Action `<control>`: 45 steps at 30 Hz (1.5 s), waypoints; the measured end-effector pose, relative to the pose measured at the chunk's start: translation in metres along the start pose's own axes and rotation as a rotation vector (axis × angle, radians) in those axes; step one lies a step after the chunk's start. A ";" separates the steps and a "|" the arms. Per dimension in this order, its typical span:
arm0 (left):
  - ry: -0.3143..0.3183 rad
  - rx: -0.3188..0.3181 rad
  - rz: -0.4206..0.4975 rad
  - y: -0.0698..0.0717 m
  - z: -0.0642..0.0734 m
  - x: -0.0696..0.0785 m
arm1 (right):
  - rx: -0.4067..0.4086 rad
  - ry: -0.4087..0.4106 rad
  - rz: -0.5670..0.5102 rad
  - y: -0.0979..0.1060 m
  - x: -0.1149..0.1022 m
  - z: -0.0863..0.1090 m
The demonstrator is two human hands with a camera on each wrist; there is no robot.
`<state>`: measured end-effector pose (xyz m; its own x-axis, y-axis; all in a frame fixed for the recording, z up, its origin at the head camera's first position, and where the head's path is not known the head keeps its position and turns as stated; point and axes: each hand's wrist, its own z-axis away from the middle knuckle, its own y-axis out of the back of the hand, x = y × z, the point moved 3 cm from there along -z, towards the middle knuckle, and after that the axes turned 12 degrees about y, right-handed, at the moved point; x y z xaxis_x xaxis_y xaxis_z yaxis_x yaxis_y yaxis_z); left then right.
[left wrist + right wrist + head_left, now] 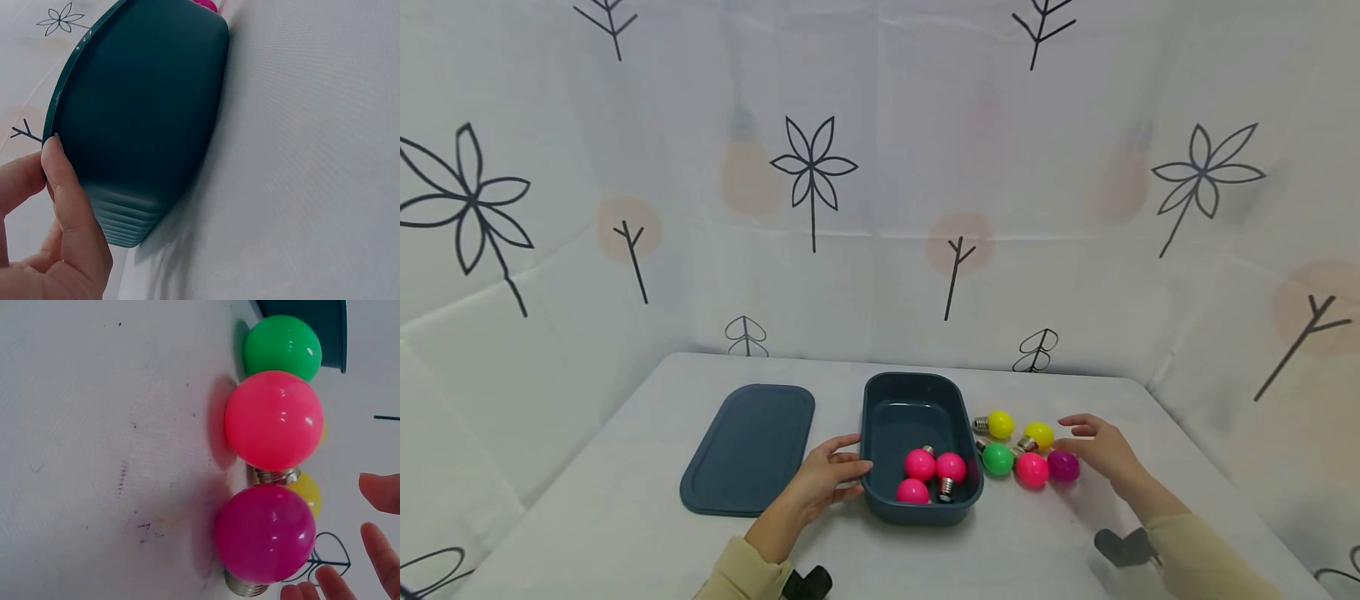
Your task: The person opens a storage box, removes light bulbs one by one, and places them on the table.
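Note:
My left hand (825,477) is at the left side of a dark teal plastic container (922,515), its fingertips pinching the rim. In the left wrist view, the fingers (65,181) meet at the rim edge beside the outer wall. Three pink light bulbs (920,465) lie inside. My right hand (1105,450) hovers with loosely spread fingers right of a purple bulb (1063,467), holding nothing. Beside that bulb, a pink bulb (274,420), a green bulb (282,349) and two yellow bulbs (1001,424) are grouped on the table.
A flat teal lid (751,448) lies left of the container. Everything sits on a white-covered table (632,467). A white curtain (880,275) printed with plants hangs around the back and sides. Dark wrist-camera parts (807,583) show near both sleeves.

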<state>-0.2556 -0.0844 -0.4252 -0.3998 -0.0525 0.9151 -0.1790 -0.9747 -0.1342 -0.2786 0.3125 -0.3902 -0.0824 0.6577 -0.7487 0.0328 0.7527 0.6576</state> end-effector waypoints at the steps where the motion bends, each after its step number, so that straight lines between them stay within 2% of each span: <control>1: -0.001 0.000 -0.001 0.000 0.000 0.000 | 0.002 -0.002 -0.001 0.001 -0.002 0.000; 6: 0.000 -0.002 0.000 0.000 -0.001 0.000 | -0.009 -0.002 0.005 0.003 -0.009 -0.002; 14: -0.007 -0.012 -0.002 -0.002 0.001 0.001 | -0.009 0.056 -0.010 0.004 -0.019 -0.007; 22: -0.007 -0.011 -0.005 -0.002 0.002 0.002 | -0.017 0.055 -0.025 -0.002 -0.033 -0.011; 32: 0.004 -0.001 -0.006 -0.002 0.001 -0.001 | -0.035 0.071 -0.044 -0.013 -0.052 -0.019; 45: 0.010 -0.007 0.002 0.000 -0.001 0.000 | -0.035 0.134 -0.070 -0.036 -0.077 -0.026</control>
<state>-0.2566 -0.0842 -0.4257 -0.4094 -0.0517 0.9109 -0.1845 -0.9731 -0.1382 -0.2995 0.2341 -0.3534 -0.2152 0.5921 -0.7766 -0.0124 0.7935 0.6084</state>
